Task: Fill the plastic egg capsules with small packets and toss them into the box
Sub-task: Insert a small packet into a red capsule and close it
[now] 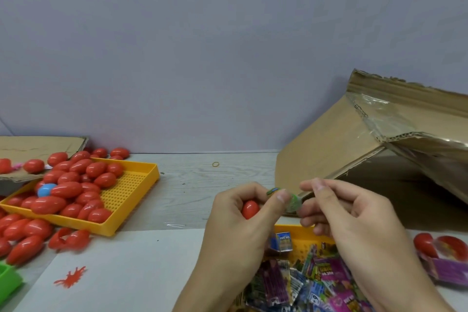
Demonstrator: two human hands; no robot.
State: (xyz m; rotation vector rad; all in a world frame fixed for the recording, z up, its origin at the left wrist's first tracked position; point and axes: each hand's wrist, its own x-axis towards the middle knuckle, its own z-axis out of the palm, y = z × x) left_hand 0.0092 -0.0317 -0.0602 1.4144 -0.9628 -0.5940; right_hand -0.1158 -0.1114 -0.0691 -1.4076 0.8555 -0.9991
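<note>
Left hand [243, 206] is curled round a red egg capsule [250, 209] (open end up, I'd guess) while the right hand [336, 206] pinches a small green packet [293, 204] just above it, box [359, 149] gaping behind for the toss.

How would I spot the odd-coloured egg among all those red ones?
Find the yellow tray at the left of the table, heaped with red egg capsules. Near the tray's left side, half buried among them, sits the blue egg capsule, the only blue one.
</note>
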